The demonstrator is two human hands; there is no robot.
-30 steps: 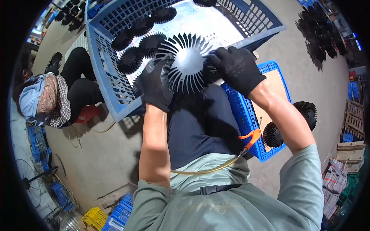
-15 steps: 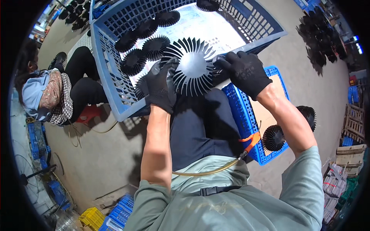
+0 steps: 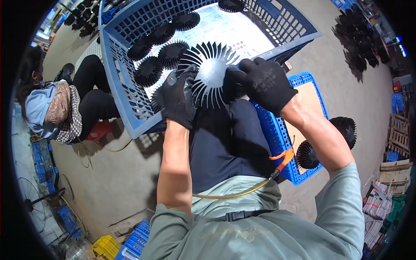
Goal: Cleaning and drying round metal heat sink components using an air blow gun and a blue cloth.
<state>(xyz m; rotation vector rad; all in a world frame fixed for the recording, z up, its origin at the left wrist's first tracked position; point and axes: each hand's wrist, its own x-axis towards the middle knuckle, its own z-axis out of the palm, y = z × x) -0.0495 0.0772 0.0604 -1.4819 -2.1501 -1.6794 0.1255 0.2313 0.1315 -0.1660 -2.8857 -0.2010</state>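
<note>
Currently, a black-finned disc with a silvery face is held above the lap, by the near rim of a blue crate.
Its left fins are gripped by the gloved left hand; its right side is covered by the right hand's fingers, whose grip cannot be told. Dark finned pieces are spread inside the crate.

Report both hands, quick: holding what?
Left hand: holding the round finned heat sink by its left edge.
Right hand: touching its right side; grip unclear.
</note>
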